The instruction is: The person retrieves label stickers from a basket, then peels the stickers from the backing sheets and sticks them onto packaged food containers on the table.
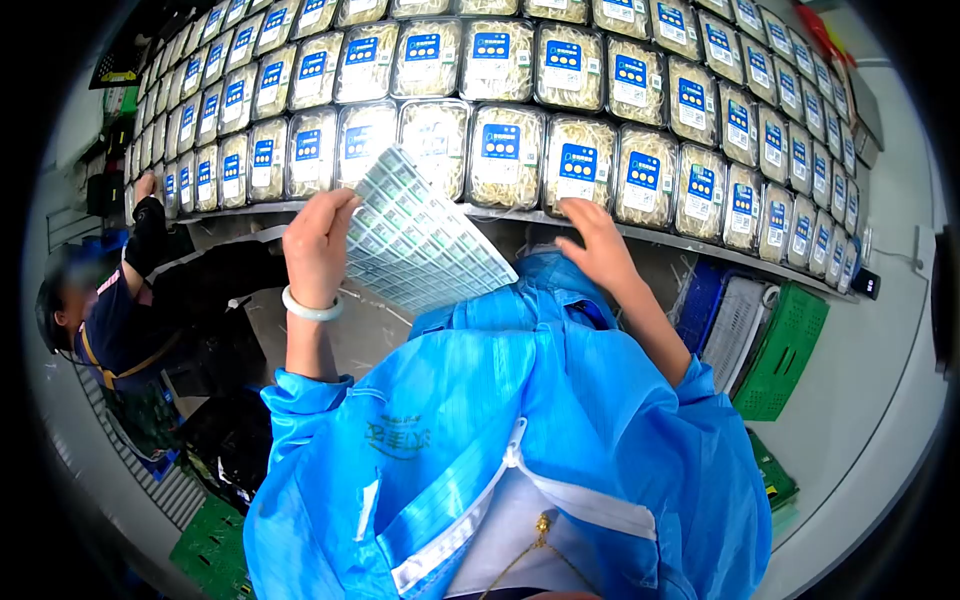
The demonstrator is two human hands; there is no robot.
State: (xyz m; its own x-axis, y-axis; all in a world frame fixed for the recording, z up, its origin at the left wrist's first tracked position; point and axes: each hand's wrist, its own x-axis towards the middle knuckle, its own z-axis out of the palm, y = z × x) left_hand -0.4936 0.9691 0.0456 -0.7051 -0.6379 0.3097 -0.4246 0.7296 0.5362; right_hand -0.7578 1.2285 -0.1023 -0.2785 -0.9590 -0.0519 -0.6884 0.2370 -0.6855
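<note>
My left hand [320, 243], with a pale bangle at the wrist, pinches the top corner of a sheet of small green-and-white stickers [425, 245]. The sheet hangs tilted over the front edge of the table. My right hand [598, 243] has its thumb and fingers apart, and its fingertips are at the near edge of a clear-lidded tray of bean sprouts [580, 165] with a blue-and-white label. Whether a sticker is on those fingertips is too small to tell. Another sprout tray [500, 155] stands just left of it.
Rows of similar sprout trays [490, 50] cover the table up to its front edge [690, 243]. Green crates [785, 350] stand low on the right. At the far left a person [125, 310] in dark clothing reaches to the trays.
</note>
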